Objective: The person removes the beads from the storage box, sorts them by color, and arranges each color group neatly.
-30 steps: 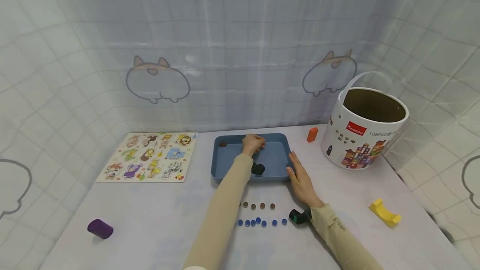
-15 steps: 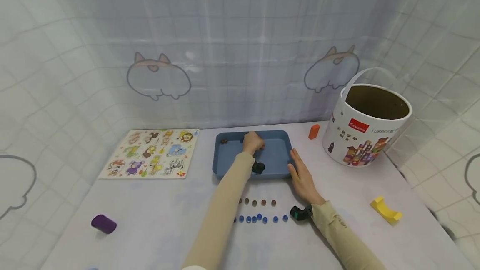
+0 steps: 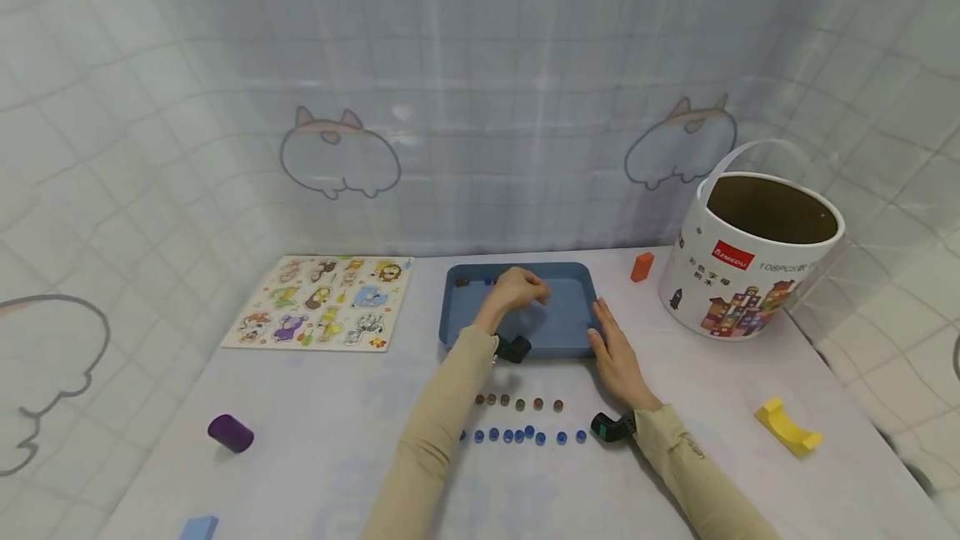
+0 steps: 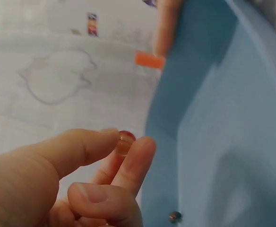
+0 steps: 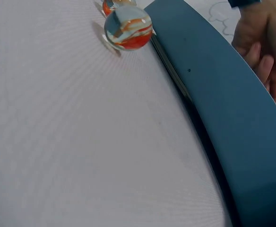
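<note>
In the left wrist view, my left hand [image 3: 516, 290] pinches a clear, reddish-orange glass marble [image 4: 125, 143] between thumb and fingertips. In the head view that hand is over the blue tray [image 3: 444, 315]. Inside the tray's far left corner are small brown marbles [image 3: 462, 282], with dark blue marbles [image 3: 489, 281] just left of the hand. My right hand [image 3: 621, 367] lies with straight fingers along the tray's right side. In front of the tray, a row of brownish marbles [image 3: 521, 405] lies above a row of blue marbles [image 3: 519, 437]; my left sleeve may hide some.
An animal puzzle board [image 3: 322, 303] lies left of the tray. A white bucket [image 3: 738, 273] stands at the back right, near an orange block [image 3: 642, 267]. A yellow arch block [image 3: 787, 427], a purple cylinder [image 3: 231, 433] and a light blue block [image 3: 199, 527] lie farther out.
My left hand has turned and its fingers now point right, uncovering dark blue marbles beside it in the tray. My right hand stays at the tray's side. The head view has shifted slightly.
</note>
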`<control>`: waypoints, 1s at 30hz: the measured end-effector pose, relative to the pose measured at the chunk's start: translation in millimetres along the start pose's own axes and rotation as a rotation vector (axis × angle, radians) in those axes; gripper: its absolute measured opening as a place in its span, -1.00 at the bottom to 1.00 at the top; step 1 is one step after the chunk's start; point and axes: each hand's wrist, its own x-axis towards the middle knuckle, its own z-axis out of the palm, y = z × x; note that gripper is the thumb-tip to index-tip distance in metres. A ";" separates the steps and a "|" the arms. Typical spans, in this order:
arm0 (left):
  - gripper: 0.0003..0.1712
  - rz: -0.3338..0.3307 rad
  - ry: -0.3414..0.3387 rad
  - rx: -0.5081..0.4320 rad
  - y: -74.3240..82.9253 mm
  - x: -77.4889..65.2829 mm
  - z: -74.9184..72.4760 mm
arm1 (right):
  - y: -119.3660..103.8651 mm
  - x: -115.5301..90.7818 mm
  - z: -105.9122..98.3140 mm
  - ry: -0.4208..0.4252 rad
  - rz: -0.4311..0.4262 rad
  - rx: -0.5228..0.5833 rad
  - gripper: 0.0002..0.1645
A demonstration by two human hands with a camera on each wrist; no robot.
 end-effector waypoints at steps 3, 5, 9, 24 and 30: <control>-0.72 0.043 -0.044 -0.010 2.2 -11.7 3.3 | 1.0 -0.5 1.3 0.007 -0.005 -0.004 -0.34; -0.73 0.079 -0.086 0.014 2.5 -18.8 7.0 | 0.8 -1.3 1.8 0.010 -0.012 0.000 -0.35; -0.79 0.140 -0.233 0.047 2.4 -32.1 14.4 | 0.3 -3.6 1.7 0.005 -0.014 0.004 -0.35; -0.94 0.357 -0.473 0.402 2.1 -59.2 56.7 | 1.5 0.3 -0.6 0.015 -0.026 -0.003 -0.36; -0.96 0.330 -0.493 0.486 -5.4 -60.3 69.9 | 3.1 -1.4 -0.1 0.020 -0.033 -0.007 -0.36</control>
